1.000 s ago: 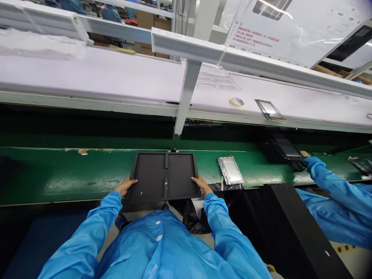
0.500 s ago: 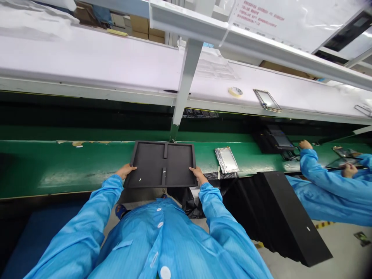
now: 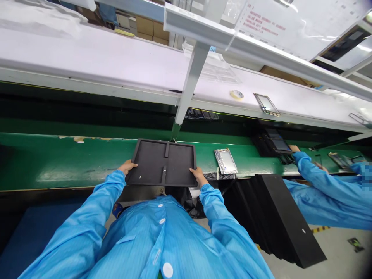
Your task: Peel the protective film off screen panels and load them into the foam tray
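A black two-compartment foam tray point(image 3: 151, 162) lies on the green conveyor belt point(image 3: 58, 162) in front of me. My left hand point(image 3: 127, 167) grips its left edge and my right hand point(image 3: 198, 175) grips its right edge, fingers curled over the rim. Both compartments look empty. A silver-wrapped flat panel point(image 3: 226, 161) lies on the belt just right of the tray, apart from my right hand.
A white shelf point(image 3: 116, 73) above the belt carries a tape roll point(image 3: 237, 94) and a flat screen point(image 3: 266, 104). A white post point(image 3: 188, 85) stands behind the tray. Black flat boxes point(image 3: 285, 217) lean at my right. A co-worker's blue sleeve point(image 3: 319, 182) reaches to black trays point(image 3: 274, 145).
The tray has slid slightly farther onto the belt with both my hands still on its edges. The view shifted up and left. The co-worker's hand stays at the black trays.
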